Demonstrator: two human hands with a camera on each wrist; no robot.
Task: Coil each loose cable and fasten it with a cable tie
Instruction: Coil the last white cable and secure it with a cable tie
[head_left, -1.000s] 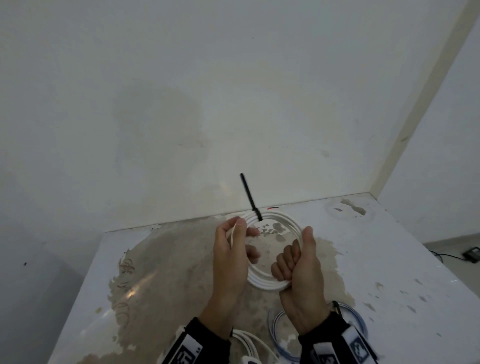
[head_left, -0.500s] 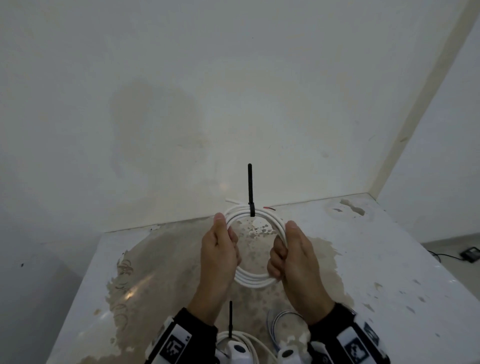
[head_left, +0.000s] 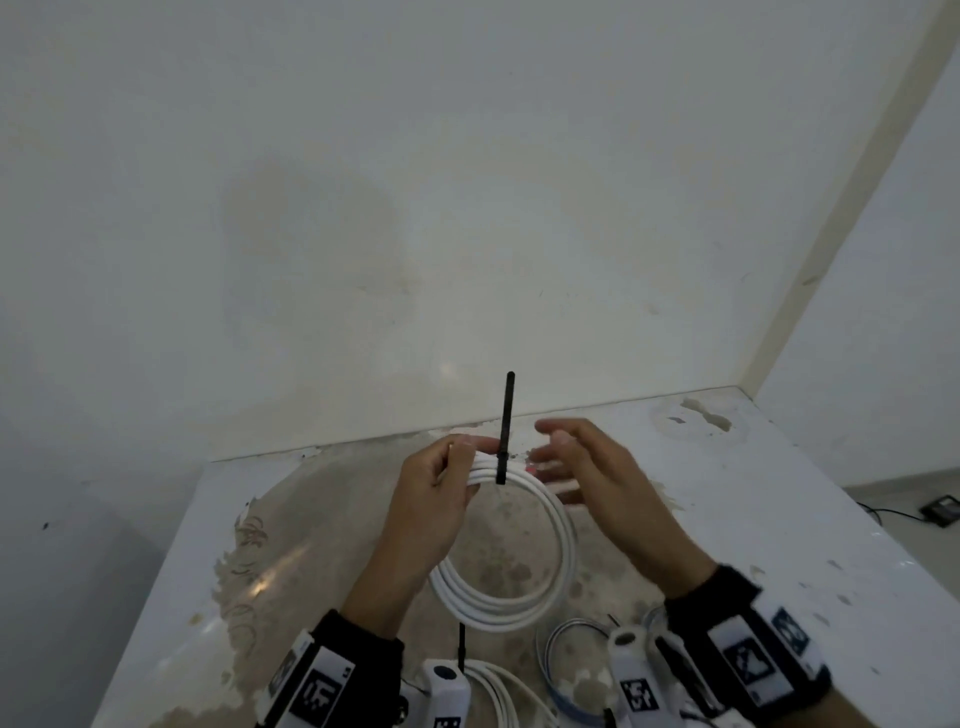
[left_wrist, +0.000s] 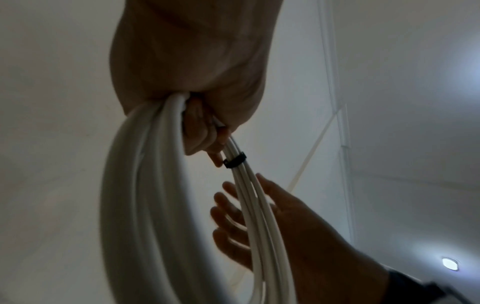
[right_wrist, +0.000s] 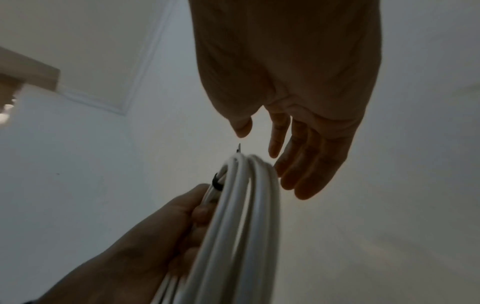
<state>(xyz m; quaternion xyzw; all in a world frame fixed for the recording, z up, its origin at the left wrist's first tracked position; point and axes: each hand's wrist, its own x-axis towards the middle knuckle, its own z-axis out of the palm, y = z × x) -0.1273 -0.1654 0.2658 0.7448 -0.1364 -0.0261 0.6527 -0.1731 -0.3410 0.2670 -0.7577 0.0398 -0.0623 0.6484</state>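
Here left hand (head_left: 434, 486) grips tied white coil (head_left: 563, 540); right hand (head_left: 597, 475) slack-fingered beside.

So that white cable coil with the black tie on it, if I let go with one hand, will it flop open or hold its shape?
The white cable coil will probably hold: its loops hang in a neat ring from the left hand alone, while the right hand is open. The black cable tie cinches the strands at one spot only, so the far loops may fan slightly. It likely is light.
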